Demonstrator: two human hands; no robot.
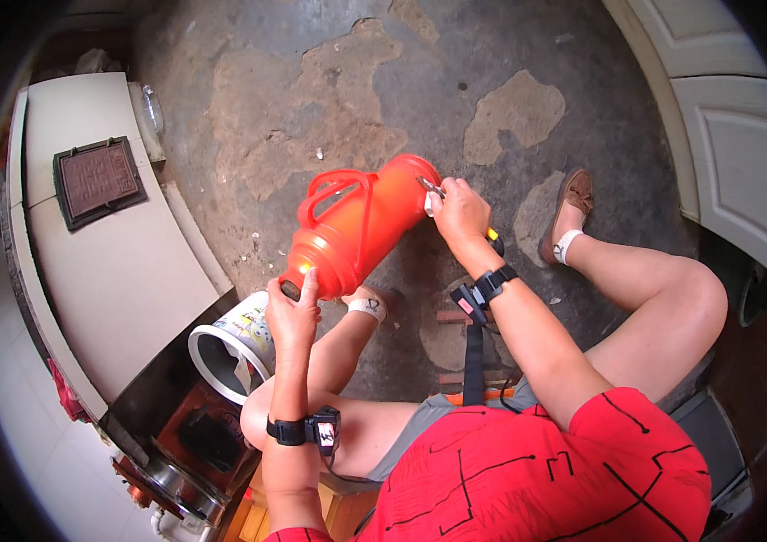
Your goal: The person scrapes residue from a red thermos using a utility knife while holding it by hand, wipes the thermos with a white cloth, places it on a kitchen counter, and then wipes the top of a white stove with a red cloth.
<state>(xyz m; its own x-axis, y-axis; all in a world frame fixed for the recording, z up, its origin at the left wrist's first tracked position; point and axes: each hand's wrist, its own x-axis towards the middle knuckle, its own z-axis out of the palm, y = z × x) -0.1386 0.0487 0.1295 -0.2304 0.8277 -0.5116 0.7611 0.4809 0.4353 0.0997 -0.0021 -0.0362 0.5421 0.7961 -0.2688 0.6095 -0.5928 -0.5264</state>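
A red plastic vacuum flask [373,227] lies tilted in the air above the floor, its looped handle [336,186] facing away from me. At its neck, my left hand [294,315] grips the rim, thumb on top. A dark brown stopper or opening [290,290] shows beside that thumb. My right hand [461,211] is closed around what look like pliers [429,186], with metal jaws at the flask's base and a black-and-yellow handle end [493,236] past the palm. A small white piece [429,204] shows beside the base; I cannot tell what it is.
A white printed bin [231,332] stands beside my left leg. Left of it runs a pale tiled stove [105,271] with an iron door [99,181]. A clear plastic bottle [152,108] lies by its edge. White cabinet doors [742,142] line the right; patchy concrete floor [437,88] lies ahead.
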